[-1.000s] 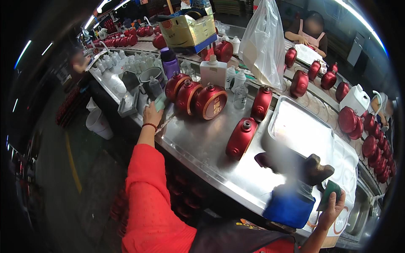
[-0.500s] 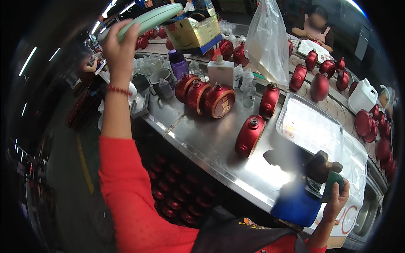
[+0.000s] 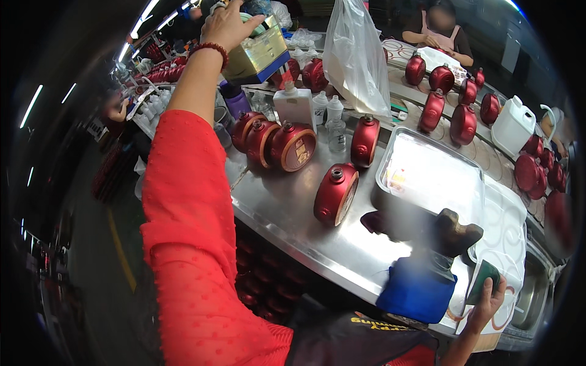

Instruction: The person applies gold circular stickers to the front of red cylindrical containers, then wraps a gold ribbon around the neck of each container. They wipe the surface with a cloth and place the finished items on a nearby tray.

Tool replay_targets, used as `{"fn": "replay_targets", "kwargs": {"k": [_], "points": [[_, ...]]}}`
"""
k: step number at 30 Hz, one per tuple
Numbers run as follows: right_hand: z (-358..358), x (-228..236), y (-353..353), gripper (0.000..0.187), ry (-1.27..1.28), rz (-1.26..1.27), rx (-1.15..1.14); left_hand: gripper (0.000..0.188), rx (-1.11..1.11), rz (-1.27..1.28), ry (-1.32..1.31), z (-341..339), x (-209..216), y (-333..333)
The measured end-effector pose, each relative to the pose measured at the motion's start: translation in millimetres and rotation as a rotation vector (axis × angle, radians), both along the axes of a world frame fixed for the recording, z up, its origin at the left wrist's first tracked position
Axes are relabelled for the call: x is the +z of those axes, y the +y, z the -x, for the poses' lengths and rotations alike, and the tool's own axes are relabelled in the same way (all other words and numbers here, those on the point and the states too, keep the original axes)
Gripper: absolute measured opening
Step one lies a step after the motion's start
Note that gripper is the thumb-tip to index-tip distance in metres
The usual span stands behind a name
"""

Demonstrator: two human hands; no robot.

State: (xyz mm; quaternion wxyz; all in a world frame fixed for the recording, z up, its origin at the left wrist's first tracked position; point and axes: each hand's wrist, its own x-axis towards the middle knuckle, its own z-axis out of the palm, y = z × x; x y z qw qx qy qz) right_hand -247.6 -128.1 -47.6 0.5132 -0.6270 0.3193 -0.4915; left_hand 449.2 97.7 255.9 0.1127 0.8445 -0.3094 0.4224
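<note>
My left hand (image 3: pixel 231 25), with a red bead bracelet on its wrist, reaches over the yellow box (image 3: pixel 262 56) with a blue lower edge. Its thumb stands apart from the fingers, some of which run off the top of the picture. Beside the thumb, at the box's top, shows part of a pale green rounded object (image 3: pixel 259 27). My right hand (image 3: pixel 489 300), low at the right, pinches a dark green flat piece (image 3: pixel 484 282). Close to it stands a dark lumpy form (image 3: pixel 453 233) over a blue base (image 3: pixel 418 290), partly blurred.
Round red bottles (image 3: pixel 337 195) stand on the metal table (image 3: pixel 268 210), several more beyond. A metal tray (image 3: pixel 430 174), a clear plastic bag (image 3: pixel 357 61), a white jug (image 3: pixel 516 125) and a purple bottle (image 3: pixel 235 100) are around. Across the table a person (image 3: pixel 436 33) works.
My left hand has carried the pale green object rightward to the yellow box and its thumb now spreads beside it. My right hand still holds the dark green piece. The view has shifted somewhat.
</note>
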Motion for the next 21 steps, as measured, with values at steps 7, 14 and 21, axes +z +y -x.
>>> {"fn": "replay_targets", "kwargs": {"k": [7, 14, 21], "points": [[-20, -8, -6, 0.019, 0.031, -0.002, 0.05, 0.047, -0.356, -0.054, 0.057, 29, 12, 37], [-31, 11, -2, 0.025, -0.058, -0.035, 0.068, 0.037, -0.143, 0.429, -0.017, -10, 26, 71], [-103, 139, -23, 0.03, 0.235, 0.844, 0.377, 0.077, -0.223, 0.855, 1.008, -49, -16, 91]]}}
